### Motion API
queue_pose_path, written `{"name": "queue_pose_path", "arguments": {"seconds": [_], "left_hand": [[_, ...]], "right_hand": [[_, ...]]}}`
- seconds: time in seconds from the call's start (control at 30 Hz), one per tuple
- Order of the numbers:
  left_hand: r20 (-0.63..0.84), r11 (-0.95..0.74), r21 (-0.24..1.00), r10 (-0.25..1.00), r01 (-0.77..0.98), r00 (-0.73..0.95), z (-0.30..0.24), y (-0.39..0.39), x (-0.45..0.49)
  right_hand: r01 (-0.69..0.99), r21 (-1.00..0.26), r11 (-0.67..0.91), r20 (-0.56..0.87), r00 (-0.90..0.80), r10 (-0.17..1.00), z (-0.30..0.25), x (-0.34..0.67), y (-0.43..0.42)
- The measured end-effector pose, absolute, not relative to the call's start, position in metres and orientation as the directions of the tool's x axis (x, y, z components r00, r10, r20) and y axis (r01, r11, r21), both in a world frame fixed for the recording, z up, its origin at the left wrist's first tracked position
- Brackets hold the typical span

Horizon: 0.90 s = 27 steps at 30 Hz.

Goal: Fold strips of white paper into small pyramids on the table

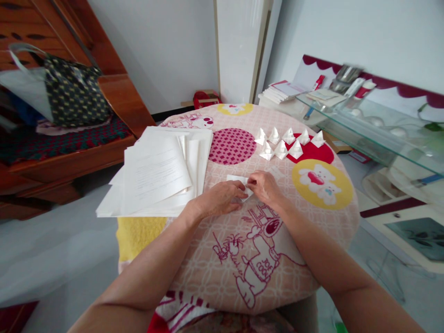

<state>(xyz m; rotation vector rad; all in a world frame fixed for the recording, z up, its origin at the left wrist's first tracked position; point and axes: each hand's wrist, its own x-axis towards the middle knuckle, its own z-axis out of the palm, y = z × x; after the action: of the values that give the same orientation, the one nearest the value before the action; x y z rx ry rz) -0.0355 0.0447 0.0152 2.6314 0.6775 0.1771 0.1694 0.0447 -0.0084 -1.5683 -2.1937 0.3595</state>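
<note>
Near the middle of the table, a small white piece of paper lies partly hidden under my fingers. My left hand rests over its left side, fingers bent and closed on the paper's edge. From the right, my right hand pinches the paper's other edge between thumb and fingers. Just beyond my hands stand several small folded paper shapes in two rows. To the left lies a stack of white paper sheets, the top one with faint printed lines.
A patterned cloth covers the round table. On the right is a glass shelf unit holding papers, metal containers and a cup. A wooden bench with a dotted bag stands at the left. Behind is a white cabinet.
</note>
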Motion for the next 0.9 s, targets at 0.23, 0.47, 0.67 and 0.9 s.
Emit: {"name": "queue_pose_path", "arguments": {"seconds": [0.23, 0.47, 0.67, 0.9], "left_hand": [[-0.01, -0.791, 0.381, 0.514, 0.479, 0.857, 0.017, 0.042, -0.032], [-0.009, -0.79, 0.352, 0.534, 0.503, 0.845, 0.019, 0.041, -0.031], [-0.054, -0.769, 0.354, 0.551, 0.532, 0.833, 0.021, 0.04, -0.03], [-0.082, -0.753, 0.368, 0.559, 0.546, 0.825, 0.025, 0.038, -0.028]], "right_hand": [[0.831, -0.456, 0.318, 0.192, -0.257, 0.947, -0.008, 0.171, 0.048], [0.711, -0.629, 0.314, 0.257, -0.191, 0.947, 0.007, 0.19, 0.041], [0.753, -0.609, 0.247, 0.054, -0.271, 0.961, 0.013, 0.188, 0.034], [0.855, -0.484, 0.184, -0.014, -0.218, 0.976, 0.011, 0.175, 0.03]]}}
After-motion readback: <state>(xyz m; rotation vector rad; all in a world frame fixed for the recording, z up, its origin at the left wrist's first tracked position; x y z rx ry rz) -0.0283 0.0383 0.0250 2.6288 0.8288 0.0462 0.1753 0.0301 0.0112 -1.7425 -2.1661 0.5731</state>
